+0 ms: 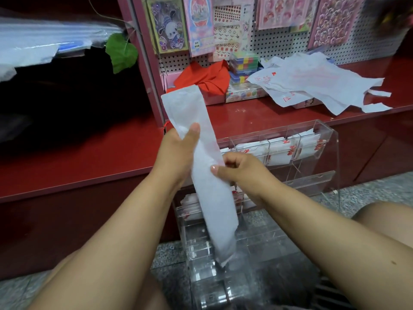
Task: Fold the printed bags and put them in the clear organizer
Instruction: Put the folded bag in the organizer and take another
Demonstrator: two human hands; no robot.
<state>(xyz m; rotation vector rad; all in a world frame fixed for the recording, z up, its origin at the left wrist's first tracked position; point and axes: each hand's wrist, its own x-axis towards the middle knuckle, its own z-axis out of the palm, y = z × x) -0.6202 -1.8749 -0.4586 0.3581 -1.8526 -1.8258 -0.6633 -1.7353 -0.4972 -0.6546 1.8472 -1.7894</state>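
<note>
— Two hands, item held?
— Left hand [178, 148] and right hand [241, 168] each pinch one long white folded plastic bag [201, 166], frame centre.
— Stock elsewhere?
— Clear acrylic organizer [321, 139] centre-right holds folded bags; loose red-printed white bags [312, 83] upper right. Print unreadable.

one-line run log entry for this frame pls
phase: folding | left hand: grips folded bag strip | right hand: pinches strip edge | clear organizer: partly filled | unfolded bags: on red shelf
</note>
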